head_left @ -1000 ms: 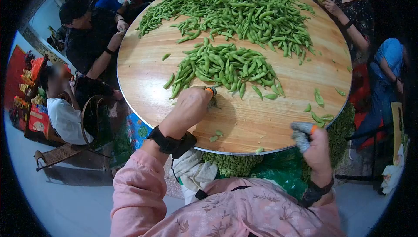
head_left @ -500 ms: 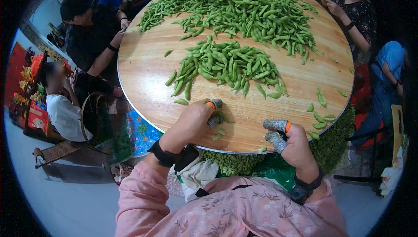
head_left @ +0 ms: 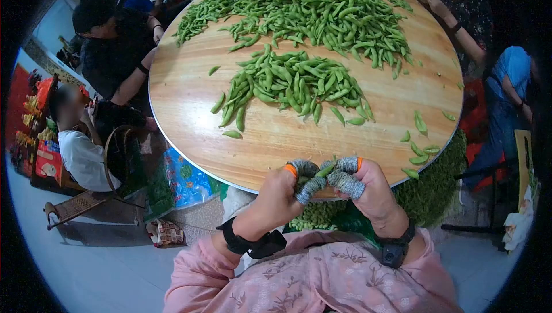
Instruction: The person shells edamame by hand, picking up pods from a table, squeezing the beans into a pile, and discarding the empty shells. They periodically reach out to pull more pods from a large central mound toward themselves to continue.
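My left hand (head_left: 275, 197) and my right hand (head_left: 374, 195) meet at the near edge of the round wooden table (head_left: 190, 111). Grey knitted finger covers with orange bands sit on the thumbs and fingers of both. Pinched between the fingertips is a green edamame pod (head_left: 326, 170), partly covered by them. Beyond the hands lies a small heap of edamame pods (head_left: 293, 83). Behind that spreads a much larger pile of pods (head_left: 310, 8).
Loose pods (head_left: 420, 155) lie near the table's right edge. Below the near edge are shelled beans (head_left: 313, 216) and, to the right, a mass of green husks (head_left: 428, 195). People sit around the table; a person in a white shirt (head_left: 86, 157) is at left, near a wicker chair (head_left: 80, 202).
My hands, apart before, have come together over the table's near edge. The left moved right and nearer my body; a pod now shows between the fingertips. The view shifted slightly.
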